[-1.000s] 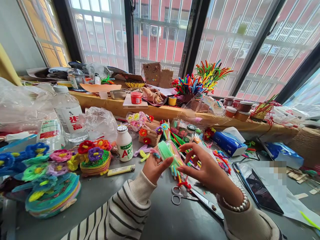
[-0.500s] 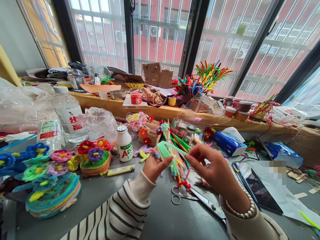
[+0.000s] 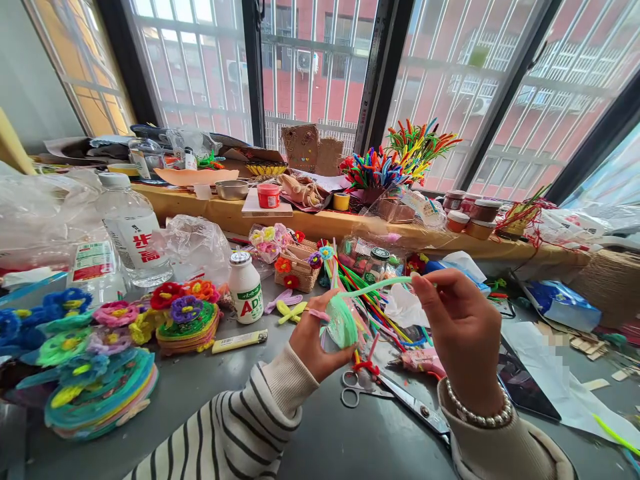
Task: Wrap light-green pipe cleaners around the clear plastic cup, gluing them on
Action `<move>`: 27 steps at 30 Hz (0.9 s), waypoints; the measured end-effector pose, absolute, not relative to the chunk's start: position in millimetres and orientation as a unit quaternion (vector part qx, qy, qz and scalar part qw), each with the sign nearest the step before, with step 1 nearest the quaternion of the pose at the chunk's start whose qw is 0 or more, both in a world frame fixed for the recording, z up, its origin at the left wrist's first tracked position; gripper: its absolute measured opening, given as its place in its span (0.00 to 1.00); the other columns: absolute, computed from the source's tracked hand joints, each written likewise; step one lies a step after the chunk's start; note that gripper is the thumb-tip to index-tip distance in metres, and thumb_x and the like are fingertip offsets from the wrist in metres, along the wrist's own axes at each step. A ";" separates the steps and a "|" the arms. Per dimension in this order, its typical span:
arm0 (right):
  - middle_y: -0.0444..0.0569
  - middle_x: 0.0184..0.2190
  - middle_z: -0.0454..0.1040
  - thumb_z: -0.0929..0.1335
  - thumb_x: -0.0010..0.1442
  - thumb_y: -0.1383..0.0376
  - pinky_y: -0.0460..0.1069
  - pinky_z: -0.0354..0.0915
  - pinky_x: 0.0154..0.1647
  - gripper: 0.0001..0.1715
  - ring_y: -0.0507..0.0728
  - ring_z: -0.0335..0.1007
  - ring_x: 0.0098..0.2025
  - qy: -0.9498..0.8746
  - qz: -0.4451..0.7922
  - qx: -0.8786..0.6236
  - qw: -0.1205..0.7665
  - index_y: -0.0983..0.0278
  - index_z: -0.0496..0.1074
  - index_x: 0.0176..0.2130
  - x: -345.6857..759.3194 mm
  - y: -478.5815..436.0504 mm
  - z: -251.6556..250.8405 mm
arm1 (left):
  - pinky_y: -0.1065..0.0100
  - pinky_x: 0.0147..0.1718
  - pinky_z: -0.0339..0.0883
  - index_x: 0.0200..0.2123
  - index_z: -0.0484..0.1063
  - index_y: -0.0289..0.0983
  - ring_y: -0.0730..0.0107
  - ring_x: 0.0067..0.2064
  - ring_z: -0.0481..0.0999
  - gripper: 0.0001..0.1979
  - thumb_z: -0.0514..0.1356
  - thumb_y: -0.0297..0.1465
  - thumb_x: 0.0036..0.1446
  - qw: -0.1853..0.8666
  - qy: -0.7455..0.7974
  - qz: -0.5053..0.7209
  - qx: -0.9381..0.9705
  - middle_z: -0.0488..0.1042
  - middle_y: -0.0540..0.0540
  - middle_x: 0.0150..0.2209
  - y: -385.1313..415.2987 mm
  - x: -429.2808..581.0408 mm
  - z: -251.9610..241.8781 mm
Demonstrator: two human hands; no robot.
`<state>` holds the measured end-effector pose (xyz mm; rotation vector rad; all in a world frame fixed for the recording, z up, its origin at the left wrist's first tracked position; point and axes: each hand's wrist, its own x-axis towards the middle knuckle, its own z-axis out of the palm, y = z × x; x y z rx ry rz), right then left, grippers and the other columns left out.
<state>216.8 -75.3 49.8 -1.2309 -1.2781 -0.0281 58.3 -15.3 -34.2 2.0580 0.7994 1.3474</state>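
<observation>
My left hand (image 3: 320,340) is curled around a pale green pipe cleaner coil (image 3: 343,321), thumb below it and fingers behind; something clear and shiny shows inside the loops. From the coil's top a single strand (image 3: 383,285) runs right, fairly straight. Its far end is pinched between the thumb and forefinger of my right hand (image 3: 457,327), raised over the table. Below the hands lie large scissors (image 3: 417,405), a smaller pair with grey handles (image 3: 351,390) and pink-handled pliers (image 3: 423,361). Loose coloured pipe cleaners (image 3: 385,317) spread behind the coil.
At left stand pipe cleaner flowers on round coiled bases (image 3: 103,393), a white bottle (image 3: 246,288) and a lighter (image 3: 240,341). Behind are a flower basket (image 3: 300,270) and a wooden ledge (image 3: 325,223) with jars. A phone (image 3: 527,387) lies at right.
My right hand has moved right and up, drawing the green strand out longer from the coil. The coil in my left hand has turned, showing its rounded side. The pliers are now uncovered.
</observation>
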 end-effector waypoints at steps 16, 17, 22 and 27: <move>0.41 0.20 0.64 0.66 0.52 0.60 0.44 0.57 0.21 0.09 0.47 0.57 0.20 -0.495 -0.027 -0.543 0.678 0.64 0.66 0.27 220.5 -72.9 49.7 | 0.51 0.49 0.58 0.55 0.52 0.40 0.54 0.52 0.62 0.39 0.63 0.29 0.38 0.189 0.261 0.534 0.781 0.64 0.39 0.48 -19.8 60.5 -35.1; 0.42 0.20 0.64 0.66 0.52 0.60 0.44 0.58 0.21 0.10 0.47 0.58 0.21 -0.497 -0.024 -0.545 0.674 0.64 0.67 0.27 221.3 -72.4 49.2 | 0.51 0.49 0.58 0.55 0.52 0.40 0.53 0.52 0.62 0.39 0.63 0.29 0.38 0.222 0.263 0.531 0.774 0.63 0.39 0.49 -20.9 60.4 -33.7; 0.43 0.21 0.66 0.65 0.54 0.58 0.44 0.58 0.22 0.11 0.48 0.60 0.21 -0.514 -0.046 -0.578 0.632 0.65 0.67 0.29 231.3 -67.6 47.6 | 0.56 0.43 0.67 0.54 0.53 0.42 0.55 0.48 0.69 0.37 0.64 0.35 0.40 0.565 0.205 0.483 0.637 0.64 0.39 0.51 -18.9 55.8 -25.3; 0.45 0.23 0.66 0.62 0.56 0.59 0.46 0.59 0.27 0.13 0.49 0.60 0.24 -0.544 -0.139 -0.604 0.565 0.65 0.66 0.26 244.2 -61.9 46.0 | 0.54 0.43 0.66 0.46 0.63 0.40 0.56 0.40 0.75 0.26 0.59 0.44 0.43 0.779 0.139 0.406 0.458 0.72 0.41 0.44 -10.8 47.7 -21.6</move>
